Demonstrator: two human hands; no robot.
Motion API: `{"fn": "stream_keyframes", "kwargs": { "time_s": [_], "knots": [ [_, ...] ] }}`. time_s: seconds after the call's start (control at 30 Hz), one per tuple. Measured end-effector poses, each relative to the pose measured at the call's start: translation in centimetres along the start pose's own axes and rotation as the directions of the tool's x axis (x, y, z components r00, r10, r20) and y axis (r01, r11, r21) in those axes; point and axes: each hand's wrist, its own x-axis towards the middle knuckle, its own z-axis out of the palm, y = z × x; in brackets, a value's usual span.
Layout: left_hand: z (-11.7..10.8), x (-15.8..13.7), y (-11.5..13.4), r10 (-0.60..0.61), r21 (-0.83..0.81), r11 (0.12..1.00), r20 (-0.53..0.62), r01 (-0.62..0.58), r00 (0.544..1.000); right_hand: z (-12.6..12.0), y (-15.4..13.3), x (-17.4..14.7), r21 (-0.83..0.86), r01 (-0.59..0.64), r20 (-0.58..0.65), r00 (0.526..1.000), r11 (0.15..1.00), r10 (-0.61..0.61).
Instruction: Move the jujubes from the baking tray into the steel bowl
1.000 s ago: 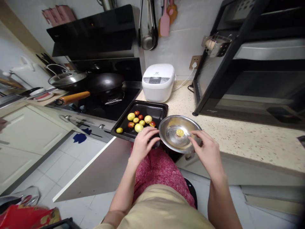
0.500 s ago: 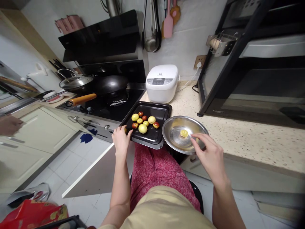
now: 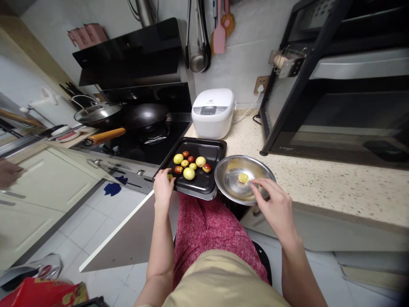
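A black baking tray [image 3: 211, 147] carries several jujubes [image 3: 189, 173], some yellow-green and some reddish brown. At the tray's near left corner, my left hand [image 3: 163, 185] has thumb and fingers closed around a small yellow-green jujube [image 3: 170, 176], mostly covered by the fingers. To the tray's right stands a shallow steel bowl [image 3: 223, 187] with one yellow-green fruit [image 3: 243, 178] inside. My right hand [image 3: 276, 207] reaches over the bowl's near right rim. Its thumb and index finger are pinched close beside that fruit; whatever is between them is too small to make out.
Behind the tray sits a white rice cooker [image 3: 212, 115]. A black wok [image 3: 145, 117] and a lidded pan [image 3: 99, 113] stand on the stove at left. A large black oven [image 3: 345, 115] occupies the right. An open cabinet door [image 3: 121, 234] juts out below, left of my legs.
The whole view has shifted slightly, with the scene sliding left. Both hands keep nearly the same places at the tray and over the bowl.
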Motion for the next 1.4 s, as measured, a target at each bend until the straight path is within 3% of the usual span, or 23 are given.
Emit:
{"fn": "stream_keyframes", "kwargs": {
  "time_s": [0.23,0.4,0.47,0.6,0.73,0.87,1.4],
  "knots": [
    [-0.4,0.1,0.1,-0.024,-0.103,0.994,-0.024,0.021,0.999,0.2,-0.1,-0.1,0.012,0.018,0.003,1.000,1.000,-0.018],
    [-1.5,-0.8,1.7,0.052,-0.357,0.927,-0.176,-0.113,0.983,0.3,-0.7,0.0,0.015,0.033,-0.015,0.999,0.999,-0.032],
    [-1.9,-1.9,3.4,0.109,-0.494,0.842,-0.237,-0.216,0.965,0.5,-1.2,0.0,0.036,0.042,-0.027,0.999,0.998,-0.041],
    [-1.6,-5.3,7.9,0.229,-0.731,0.587,-0.264,-0.349,0.937,1.0,-2.4,-0.2,0.098,0.095,-0.014,0.996,0.991,-0.094],
    [-0.4,-8.3,11.4,0.323,-0.841,0.408,-0.232,-0.356,0.918,1.0,-3.4,-0.6,0.161,0.169,0.035,0.984,0.972,-0.177],
    [0.5,-9.8,12.8,0.355,-0.898,0.305,-0.201,-0.316,0.913,1.0,-3.8,-1.0,0.203,0.180,0.068,0.978,0.963,-0.197],
    [1.4,-10.6,13.6,0.420,-0.928,0.285,-0.103,-0.239,0.902,1.1,-3.0,-1.3,0.248,0.055,0.090,0.993,0.967,-0.079]
  ]
}}
